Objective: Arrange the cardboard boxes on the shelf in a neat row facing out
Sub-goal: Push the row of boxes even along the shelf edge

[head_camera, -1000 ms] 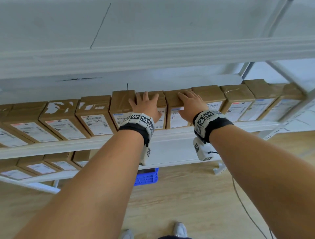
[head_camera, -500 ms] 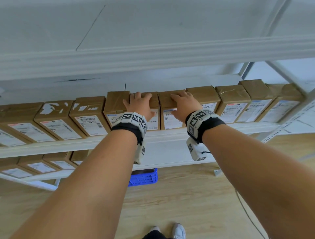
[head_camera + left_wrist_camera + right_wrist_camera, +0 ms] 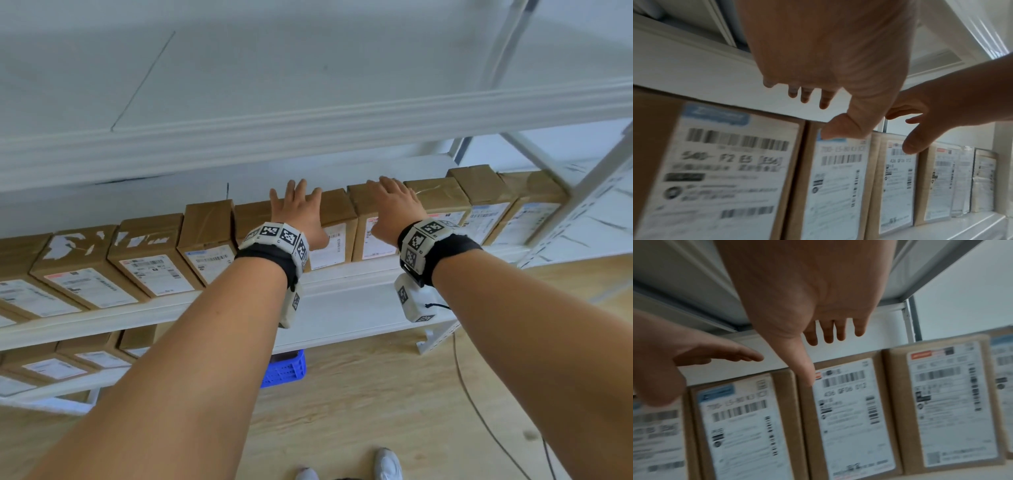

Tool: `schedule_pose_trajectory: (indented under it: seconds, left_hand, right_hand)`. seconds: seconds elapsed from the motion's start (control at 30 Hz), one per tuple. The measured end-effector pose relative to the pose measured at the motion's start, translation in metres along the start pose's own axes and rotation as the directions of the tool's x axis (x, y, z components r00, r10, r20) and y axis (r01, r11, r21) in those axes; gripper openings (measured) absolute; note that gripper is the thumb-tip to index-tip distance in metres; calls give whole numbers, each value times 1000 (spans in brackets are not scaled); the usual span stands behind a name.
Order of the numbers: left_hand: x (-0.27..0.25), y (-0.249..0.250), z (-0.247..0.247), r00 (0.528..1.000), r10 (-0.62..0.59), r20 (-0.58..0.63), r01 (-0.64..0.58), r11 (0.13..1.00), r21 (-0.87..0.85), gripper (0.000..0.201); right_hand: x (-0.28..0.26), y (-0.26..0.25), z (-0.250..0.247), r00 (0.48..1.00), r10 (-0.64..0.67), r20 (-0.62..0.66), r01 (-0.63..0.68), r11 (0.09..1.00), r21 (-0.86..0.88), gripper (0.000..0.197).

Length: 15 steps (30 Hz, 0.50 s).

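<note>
Both wrist views are blurred, so the label print is unreadable, and the row of cardboard boxes (image 3: 212, 246) runs off the left edge. They stand side by side on the white shelf (image 3: 342, 274), labelled ends facing out, long axes pointing back. The left hand (image 3: 299, 216) and right hand (image 3: 394, 209) hover with fingers straight over neighbouring middle boxes, gripping nothing

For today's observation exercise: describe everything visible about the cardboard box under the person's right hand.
The cardboard box is plain brown with a taped top, standing upright in the shelf row, its white barcoded shipping label facing out. The right hand lies over its top with fingers straight, thumb down its front edge. Neighbouring boxes stand close on both sides; it rests on the white shelf.
</note>
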State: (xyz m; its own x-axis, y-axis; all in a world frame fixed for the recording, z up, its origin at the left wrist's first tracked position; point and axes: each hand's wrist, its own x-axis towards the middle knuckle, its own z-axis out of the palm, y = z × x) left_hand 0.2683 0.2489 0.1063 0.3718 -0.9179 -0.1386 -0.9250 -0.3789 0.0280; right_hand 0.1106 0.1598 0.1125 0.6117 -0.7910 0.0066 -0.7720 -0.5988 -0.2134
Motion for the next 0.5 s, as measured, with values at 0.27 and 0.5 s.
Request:
schedule_pose_trajectory:
  seconds: [0.27, 0.5]
  left_hand:
    - [28, 74, -4, 999, 24, 21, -23, 998, -60, 110]
    - [38, 122, 10, 998, -46, 50, 51, 995, -89, 100]
  right_hand:
    - [14, 80, -15, 998, 33, 49, -31, 999, -43, 84]
    - [21, 126, -9, 997, -17, 78, 18, 1000, -10, 89]
